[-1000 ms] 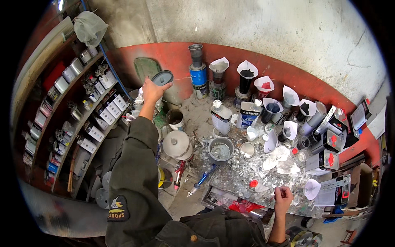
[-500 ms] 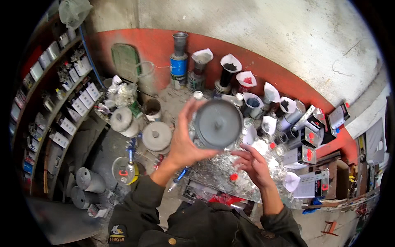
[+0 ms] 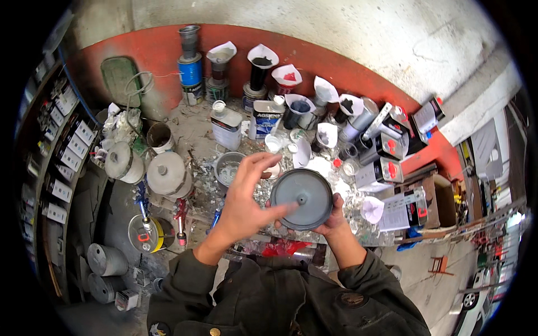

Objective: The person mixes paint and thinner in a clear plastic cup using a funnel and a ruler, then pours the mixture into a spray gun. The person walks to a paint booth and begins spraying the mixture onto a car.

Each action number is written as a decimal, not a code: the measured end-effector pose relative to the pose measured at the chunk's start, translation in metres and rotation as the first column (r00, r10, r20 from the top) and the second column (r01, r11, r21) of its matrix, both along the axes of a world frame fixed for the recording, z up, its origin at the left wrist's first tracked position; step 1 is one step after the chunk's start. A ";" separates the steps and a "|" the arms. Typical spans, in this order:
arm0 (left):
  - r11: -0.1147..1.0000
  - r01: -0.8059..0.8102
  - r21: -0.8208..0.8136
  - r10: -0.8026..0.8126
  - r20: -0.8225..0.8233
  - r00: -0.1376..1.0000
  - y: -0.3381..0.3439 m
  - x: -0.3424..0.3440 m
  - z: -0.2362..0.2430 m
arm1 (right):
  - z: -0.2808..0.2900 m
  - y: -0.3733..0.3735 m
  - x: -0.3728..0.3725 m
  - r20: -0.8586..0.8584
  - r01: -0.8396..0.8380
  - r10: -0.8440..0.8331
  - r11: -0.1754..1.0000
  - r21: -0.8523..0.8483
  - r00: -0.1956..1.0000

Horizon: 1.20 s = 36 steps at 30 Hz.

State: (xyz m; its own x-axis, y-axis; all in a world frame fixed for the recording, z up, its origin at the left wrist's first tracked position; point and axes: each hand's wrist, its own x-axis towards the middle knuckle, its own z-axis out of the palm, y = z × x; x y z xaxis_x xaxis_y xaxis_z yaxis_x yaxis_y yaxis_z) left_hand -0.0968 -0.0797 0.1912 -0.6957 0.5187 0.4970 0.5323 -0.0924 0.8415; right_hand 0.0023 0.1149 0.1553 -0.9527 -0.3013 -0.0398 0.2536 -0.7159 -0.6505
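Observation:
A round grey lid [image 3: 301, 198] with a small knob in its middle is held up in front of me, over a paint-spattered bench [image 3: 196, 134]. My right hand [image 3: 330, 223] grips it from below and behind. My left hand [image 3: 246, 196] is spread beside it, fingers apart, one fingertip touching the lid's left face. A small open grey tin [image 3: 228, 167] stands on the bench just beyond my left hand.
Paint cans with white paper funnels [image 3: 263, 56] line the red back wall. Square tins [image 3: 226, 127] and capped bottles crowd the bench. Spray guns [image 3: 180, 218] hang at the front left by grey pots [image 3: 166, 173]. Shelves of small boxes [image 3: 67, 145] run along the left.
The view swung right from the shelves to the bench. My left hand brought the grey lid from the far left to the middle, and my right hand came up and took hold of it.

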 end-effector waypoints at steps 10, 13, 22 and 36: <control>0.981 0.148 -0.127 -0.109 0.275 0.955 0.058 0.006 -0.012 | -0.026 0.016 0.032 0.022 0.025 -0.023 0.998 -0.066 0.999; 0.968 0.250 0.002 -0.231 0.388 0.892 0.067 0.007 -0.019 | -0.027 0.015 0.041 0.087 0.207 -0.203 0.977 -0.042 0.975; 0.995 -0.019 -0.093 0.001 -0.188 0.982 0.063 0.009 -0.013 | -0.022 0.035 0.041 0.003 0.103 -0.103 0.987 -0.120 0.995; 0.915 -0.126 -0.384 -0.218 -0.731 0.647 0.090 0.019 0.000 | -0.039 0.038 0.054 0.044 0.142 -0.138 0.984 -0.104 0.989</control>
